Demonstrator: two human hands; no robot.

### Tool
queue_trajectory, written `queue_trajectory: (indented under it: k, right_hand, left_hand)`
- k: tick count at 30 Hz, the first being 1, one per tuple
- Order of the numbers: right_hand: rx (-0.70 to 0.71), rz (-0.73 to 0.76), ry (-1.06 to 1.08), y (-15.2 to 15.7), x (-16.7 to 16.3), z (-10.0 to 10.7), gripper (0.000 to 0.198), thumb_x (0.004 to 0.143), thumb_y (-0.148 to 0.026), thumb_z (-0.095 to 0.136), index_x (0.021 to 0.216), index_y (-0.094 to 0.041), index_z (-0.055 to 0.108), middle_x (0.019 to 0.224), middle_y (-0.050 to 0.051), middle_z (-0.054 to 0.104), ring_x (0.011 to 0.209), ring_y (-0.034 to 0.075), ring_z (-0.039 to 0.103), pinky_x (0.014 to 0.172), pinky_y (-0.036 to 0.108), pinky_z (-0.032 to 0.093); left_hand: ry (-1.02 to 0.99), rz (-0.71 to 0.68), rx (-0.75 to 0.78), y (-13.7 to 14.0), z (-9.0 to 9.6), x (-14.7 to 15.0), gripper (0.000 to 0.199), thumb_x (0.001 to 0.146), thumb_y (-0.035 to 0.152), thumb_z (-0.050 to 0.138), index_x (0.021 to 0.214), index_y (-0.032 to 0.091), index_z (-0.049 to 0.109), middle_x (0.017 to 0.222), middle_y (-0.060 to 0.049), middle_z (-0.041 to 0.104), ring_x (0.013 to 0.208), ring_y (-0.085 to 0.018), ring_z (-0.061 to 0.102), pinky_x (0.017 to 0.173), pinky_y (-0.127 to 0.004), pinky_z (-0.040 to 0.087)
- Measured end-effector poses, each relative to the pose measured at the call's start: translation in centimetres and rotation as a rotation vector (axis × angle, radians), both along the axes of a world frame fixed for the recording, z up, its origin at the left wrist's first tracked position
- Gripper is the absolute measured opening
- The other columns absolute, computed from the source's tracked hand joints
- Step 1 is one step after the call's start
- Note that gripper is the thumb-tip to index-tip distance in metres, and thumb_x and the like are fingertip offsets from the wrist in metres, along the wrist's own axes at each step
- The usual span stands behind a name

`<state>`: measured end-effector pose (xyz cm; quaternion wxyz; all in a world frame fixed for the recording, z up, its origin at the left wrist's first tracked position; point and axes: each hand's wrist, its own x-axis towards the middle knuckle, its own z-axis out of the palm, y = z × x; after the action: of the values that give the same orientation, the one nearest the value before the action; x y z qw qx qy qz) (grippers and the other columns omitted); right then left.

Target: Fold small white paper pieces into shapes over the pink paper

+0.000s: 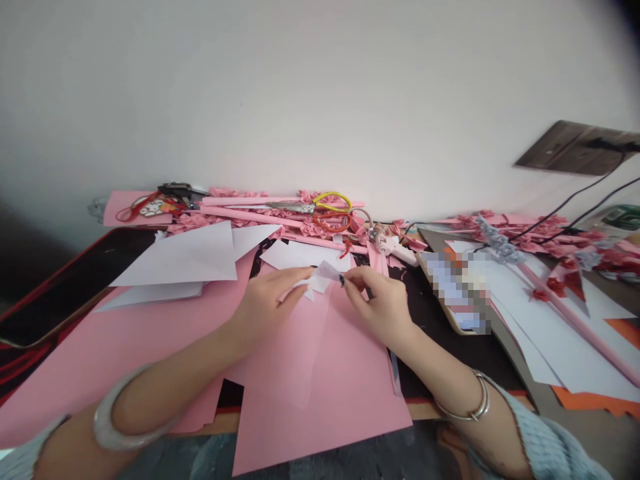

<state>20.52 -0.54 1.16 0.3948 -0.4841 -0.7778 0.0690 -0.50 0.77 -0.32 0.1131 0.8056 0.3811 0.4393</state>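
Note:
Between my two hands is a small piece of thin white paper, held up over pink sheets. My left hand pinches its left side, fingers closed on it. At its right corner my right hand grips with thumb and forefinger. The paper looks folded or creased, but its exact shape is hard to make out. Beneath my hands lies a large pink sheet that hangs past the table's front edge. White sheets lie just behind the held piece.
White paper covers pink sheets on the left, beside a dark tablet-like slab. Scissors rest on pink paper flowers and rods at the back. A glue gun, phone and pink stem are to the right.

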Motion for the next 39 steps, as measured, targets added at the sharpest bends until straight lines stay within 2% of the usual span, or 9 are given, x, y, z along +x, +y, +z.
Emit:
queue_trajectory:
  k: [2,5,9,13,15,17,22,31,39]
  right_hand:
    - [-0.054,0.072,-0.007,-0.4,-0.7,-0.2,0.008,0.083,-0.018,0.049,0.087,-0.019,0.056,0.070,0.001,0.063,0.059,0.012,0.058,0.056,0.021,0.043]
    - [-0.121,0.196,0.000,-0.8,-1.4,-0.4,0.011,0.086,-0.019,0.045,0.094,-0.017,0.052,0.076,0.003,0.064,0.064,0.012,0.059,0.060,0.022,0.045]
    - [-0.151,0.313,-0.011,-0.8,-1.4,-0.4,0.019,0.088,-0.014,0.037,0.098,-0.016,0.052,0.075,0.003,0.061,0.065,0.012,0.057,0.061,0.023,0.044]
    - [-0.067,0.218,0.046,-0.4,-0.9,-0.1,0.019,0.087,-0.013,0.041,0.100,-0.017,0.055,0.082,0.005,0.061,0.070,0.013,0.057,0.064,0.025,0.045]
    - [-0.013,0.159,0.061,-0.2,-0.8,0.1,0.020,0.084,-0.014,0.048,0.102,-0.016,0.056,0.094,0.009,0.059,0.081,0.016,0.057,0.069,0.027,0.046]
    - [-0.007,0.186,0.044,0.0,-0.8,0.2,0.018,0.082,-0.013,0.052,0.098,-0.017,0.059,0.097,0.009,0.059,0.088,0.017,0.057,0.072,0.029,0.046]
    - [-0.062,0.246,0.024,0.1,-0.8,0.0,0.014,0.084,-0.009,0.049,0.079,-0.017,0.060,0.075,0.004,0.064,0.072,0.014,0.058,0.068,0.027,0.047]
    - [-0.031,0.363,-0.062,0.0,-1.0,-0.1,0.022,0.088,-0.010,0.039,0.096,-0.017,0.058,0.088,0.008,0.061,0.085,0.018,0.055,0.075,0.033,0.047]
    - [-0.043,0.286,-0.067,0.2,-0.5,0.0,0.021,0.085,-0.007,0.041,0.090,-0.016,0.060,0.083,0.007,0.061,0.080,0.017,0.056,0.070,0.029,0.046]
  left_hand:
    - [0.035,-0.121,-0.091,-0.7,-0.1,0.9,0.035,0.085,0.024,0.052,0.120,0.017,0.056,0.120,-0.006,0.061,0.108,-0.020,0.058,0.095,-0.031,0.047]
    - [0.028,-0.225,-0.213,-1.2,-0.3,1.5,0.048,0.082,0.029,0.058,0.127,0.018,0.049,0.124,-0.006,0.057,0.112,-0.022,0.055,0.096,-0.031,0.047]
    - [-0.033,-0.180,-0.335,-0.8,-0.3,1.2,0.034,0.084,0.027,0.055,0.118,0.022,0.059,0.115,-0.002,0.064,0.103,-0.020,0.061,0.089,-0.030,0.051]
    - [-0.059,-0.106,-0.378,-0.6,-0.2,0.8,0.026,0.088,0.021,0.046,0.104,0.023,0.066,0.105,0.001,0.069,0.094,-0.017,0.065,0.081,-0.027,0.051]
    - [-0.061,-0.099,-0.369,-0.7,0.0,0.8,0.024,0.088,0.021,0.046,0.101,0.022,0.067,0.100,0.001,0.070,0.087,-0.016,0.065,0.078,-0.026,0.051]
    - [-0.064,-0.107,-0.352,-0.8,0.2,0.8,0.022,0.088,0.021,0.047,0.097,0.022,0.067,0.093,0.001,0.071,0.081,-0.014,0.066,0.074,-0.024,0.050]
    - [-0.034,-0.061,-0.282,-0.8,0.3,0.9,0.017,0.086,0.020,0.050,0.090,0.021,0.067,0.086,0.002,0.071,0.075,-0.013,0.065,0.065,-0.021,0.049]
    - [0.076,-0.074,0.068,-0.8,-0.5,0.6,0.016,0.086,0.015,0.049,0.089,0.019,0.064,0.085,0.000,0.071,0.073,-0.012,0.065,0.066,-0.022,0.050]
    - [0.033,-0.048,0.109,-0.7,-0.5,0.4,0.015,0.085,0.013,0.050,0.085,0.019,0.064,0.079,0.000,0.071,0.067,-0.011,0.064,0.061,-0.021,0.048]
